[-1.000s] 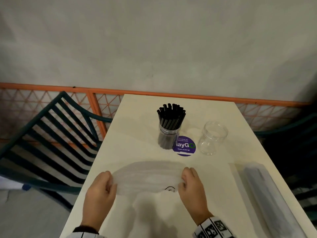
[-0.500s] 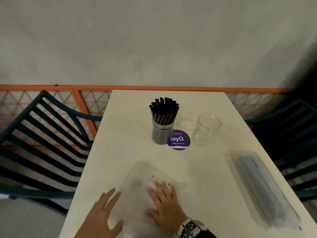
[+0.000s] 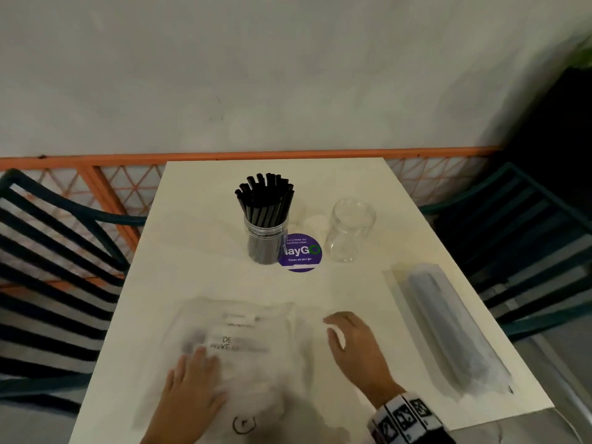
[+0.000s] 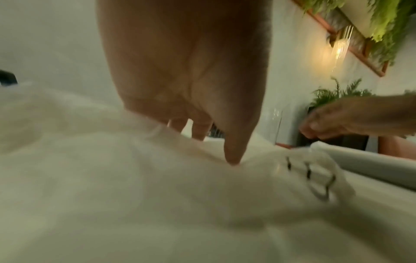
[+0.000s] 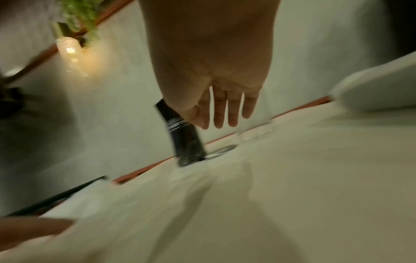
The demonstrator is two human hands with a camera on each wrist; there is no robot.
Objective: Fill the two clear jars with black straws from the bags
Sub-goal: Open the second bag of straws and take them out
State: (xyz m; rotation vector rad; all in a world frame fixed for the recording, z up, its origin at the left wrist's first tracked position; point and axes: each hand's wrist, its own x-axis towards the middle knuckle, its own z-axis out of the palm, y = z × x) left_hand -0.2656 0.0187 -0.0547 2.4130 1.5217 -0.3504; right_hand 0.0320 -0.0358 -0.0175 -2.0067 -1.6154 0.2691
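Observation:
A clear jar [image 3: 266,238] packed with black straws [image 3: 264,200] stands mid-table; it also shows in the right wrist view as the straw jar [image 5: 188,142]. To its right stands an empty clear jar [image 3: 349,233]. An empty, flattened clear bag [image 3: 243,344] lies near the front edge. My left hand [image 3: 192,389] rests flat on the flat bag [image 4: 157,195], fingers straight. My right hand [image 3: 352,344] hovers just right of the bag, fingers [image 5: 221,110] relaxed and holding nothing. A full bag of straws [image 3: 448,328] lies along the table's right side.
A purple round sticker [image 3: 301,253] sits on the white table [image 3: 198,251] between the jars. Dark slatted chairs stand at the left [image 3: 54,267] and right [image 3: 525,251]. An orange rail [image 3: 256,154] runs behind the table against a grey wall.
The empty bag, held up between both hands a second ago, now lies flat on the table. My right hand has left it and moved right; the left stays on it.

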